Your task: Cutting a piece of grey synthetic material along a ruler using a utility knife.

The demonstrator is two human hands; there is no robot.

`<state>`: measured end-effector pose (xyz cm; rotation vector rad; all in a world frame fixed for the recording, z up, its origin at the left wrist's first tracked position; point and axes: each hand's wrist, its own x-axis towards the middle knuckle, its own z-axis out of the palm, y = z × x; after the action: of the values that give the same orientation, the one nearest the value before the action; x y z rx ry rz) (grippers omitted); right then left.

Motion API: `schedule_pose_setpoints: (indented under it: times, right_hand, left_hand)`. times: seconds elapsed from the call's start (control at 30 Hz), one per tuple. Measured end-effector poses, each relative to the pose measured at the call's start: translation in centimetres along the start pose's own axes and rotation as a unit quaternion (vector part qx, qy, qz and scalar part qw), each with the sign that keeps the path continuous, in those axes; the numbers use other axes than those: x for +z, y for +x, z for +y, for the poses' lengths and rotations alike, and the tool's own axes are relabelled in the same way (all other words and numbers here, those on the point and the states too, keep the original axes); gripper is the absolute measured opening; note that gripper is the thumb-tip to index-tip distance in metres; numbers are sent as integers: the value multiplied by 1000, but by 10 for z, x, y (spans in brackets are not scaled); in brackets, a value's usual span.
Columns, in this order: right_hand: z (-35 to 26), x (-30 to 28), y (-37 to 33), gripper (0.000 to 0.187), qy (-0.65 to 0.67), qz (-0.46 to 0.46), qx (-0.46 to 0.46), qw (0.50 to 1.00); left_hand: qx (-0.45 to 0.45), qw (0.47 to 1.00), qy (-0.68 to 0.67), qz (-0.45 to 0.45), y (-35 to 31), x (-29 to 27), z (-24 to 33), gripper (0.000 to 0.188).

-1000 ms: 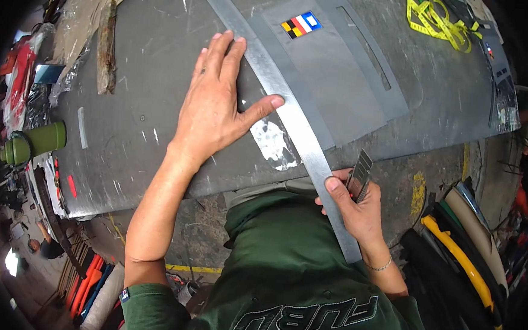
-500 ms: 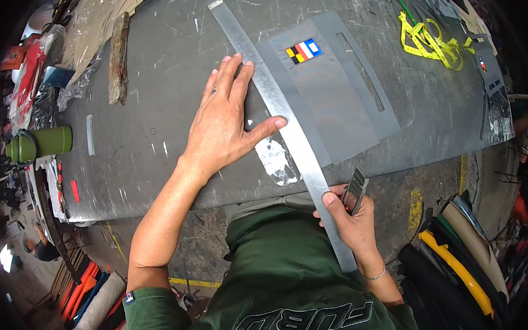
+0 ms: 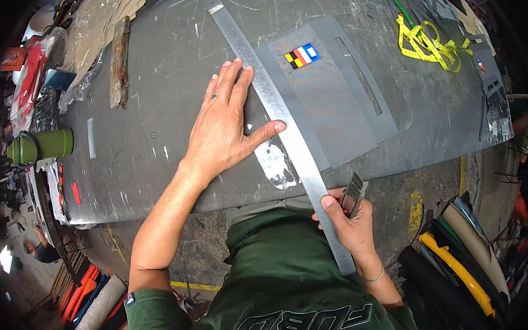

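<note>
A long metal ruler (image 3: 289, 141) lies slantwise across the table, along the left edge of a grey fabric panel (image 3: 340, 103). The panel carries a patch of colored flags (image 3: 302, 56) and has a long slot near its right side. My left hand (image 3: 221, 120) rests with fingers stretched out, its fingertips and thumb touching the ruler's left edge. At the table's front edge, my right hand (image 3: 351, 222) grips the ruler's near end between thumb and fingers. A utility knife (image 3: 353, 193) with a segmented blade is held in that same hand, blade pointing up.
The dark table (image 3: 168, 56) has a worn white spot near its front. A yellow measuring tape (image 3: 425, 45) lies at the far right, a wooden stick (image 3: 120, 62) at the left. A green bottle (image 3: 41, 146) stands by the left edge. Fabric rolls (image 3: 454, 261) are at the lower right.
Almost nothing differs; the view has shifted slightly. Both hands keep their places on the ruler, and the knife stays in my right hand.
</note>
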<state>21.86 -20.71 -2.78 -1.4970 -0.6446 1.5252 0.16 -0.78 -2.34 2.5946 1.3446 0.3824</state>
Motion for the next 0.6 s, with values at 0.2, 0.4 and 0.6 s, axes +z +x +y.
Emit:
schedule_pose_setpoints:
  times: [0.2, 0.4, 0.6]
  right_hand:
    - [1, 0, -2, 27, 2, 2, 0, 1000]
    - [-2, 1, -1, 28, 12, 11, 29, 999]
    - [-2, 0, 2, 25, 15, 9, 23, 1000]
  left_hand:
    - [0, 1000, -2, 1, -1, 0, 2, 108]
    - [6, 1000, -2, -2, -2, 3, 1, 106]
    - [29, 999, -1, 26, 5, -1, 0, 101]
